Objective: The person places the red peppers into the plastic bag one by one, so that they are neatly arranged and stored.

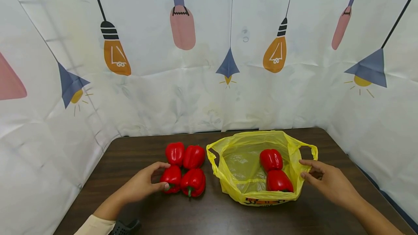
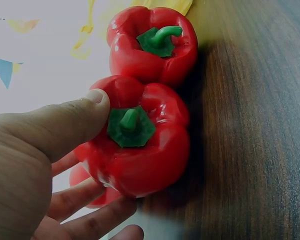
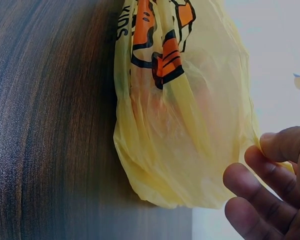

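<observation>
Several red bell peppers with green stems stand in a cluster left of centre. My left hand [image 1: 143, 182] grips the near-left bell pepper [image 1: 171, 177], thumb [image 2: 82, 117] by the stem and fingers around its far side. Touching that one is another bell pepper [image 1: 193, 182] on its right. To the right, a yellow plastic bag [image 1: 233, 188] stands with its mouth wide. Two bell peppers lie inside it, one farther back [image 1: 271, 159] and one nearer [image 1: 279, 181]. My right hand [image 1: 331, 184] pinches the bag's right rim between thumb and fingers.
Everything sits on a dark wood-grain table [image 1: 137, 148]. Behind and at both sides hangs a white sheet [image 1: 147, 100] printed with lamps and bulbs. Two more bell peppers, one on the left [image 1: 175, 153] and one on the right [image 1: 194, 156], form the cluster's back row.
</observation>
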### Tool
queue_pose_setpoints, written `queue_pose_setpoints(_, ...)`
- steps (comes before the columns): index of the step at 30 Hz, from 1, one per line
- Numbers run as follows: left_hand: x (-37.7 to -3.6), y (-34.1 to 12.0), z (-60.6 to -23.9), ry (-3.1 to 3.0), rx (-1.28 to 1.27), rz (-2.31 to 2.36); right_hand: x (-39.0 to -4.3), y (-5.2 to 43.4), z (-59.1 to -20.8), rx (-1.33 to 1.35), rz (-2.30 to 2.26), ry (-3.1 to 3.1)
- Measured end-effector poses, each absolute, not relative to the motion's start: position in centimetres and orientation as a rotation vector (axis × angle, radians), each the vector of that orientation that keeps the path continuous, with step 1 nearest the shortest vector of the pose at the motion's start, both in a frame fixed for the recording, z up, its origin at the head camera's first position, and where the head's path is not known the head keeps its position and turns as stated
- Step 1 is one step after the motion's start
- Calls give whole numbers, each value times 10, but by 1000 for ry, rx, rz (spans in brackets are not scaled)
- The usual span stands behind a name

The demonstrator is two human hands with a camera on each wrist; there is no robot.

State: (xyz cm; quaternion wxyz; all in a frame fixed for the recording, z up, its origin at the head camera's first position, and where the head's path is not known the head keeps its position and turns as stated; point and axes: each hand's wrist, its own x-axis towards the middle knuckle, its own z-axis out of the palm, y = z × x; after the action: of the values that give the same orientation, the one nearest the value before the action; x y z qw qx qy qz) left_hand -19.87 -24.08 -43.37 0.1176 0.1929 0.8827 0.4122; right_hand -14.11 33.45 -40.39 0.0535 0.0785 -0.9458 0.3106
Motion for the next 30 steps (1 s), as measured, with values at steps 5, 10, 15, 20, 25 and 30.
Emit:
queue_pose_setpoints(5,-198,-242,-432,2567,591,1216,-142,335,-405,244,952,-2869)
queue_pose_setpoints(10,-197,-242,-431,2547,592,1241,-143,335,-405,243,953,-2869)
queue_pose_setpoints(15,-198,-243,-432,2548,588,1240,-142,335,-405,239,949,-2871)
queue_pose_setpoints(20,-196,-243,-434,2611,529,1213,-142,333,-405,234,951,-2875)
queue_pose_setpoints(25,-193,-245,-437,2643,512,1221,-142,333,-404,227,966,-2876)
queue_pose_setpoints(30,-191,-247,-436,2642,523,1238,-143,333,-404,233,971,-2874)
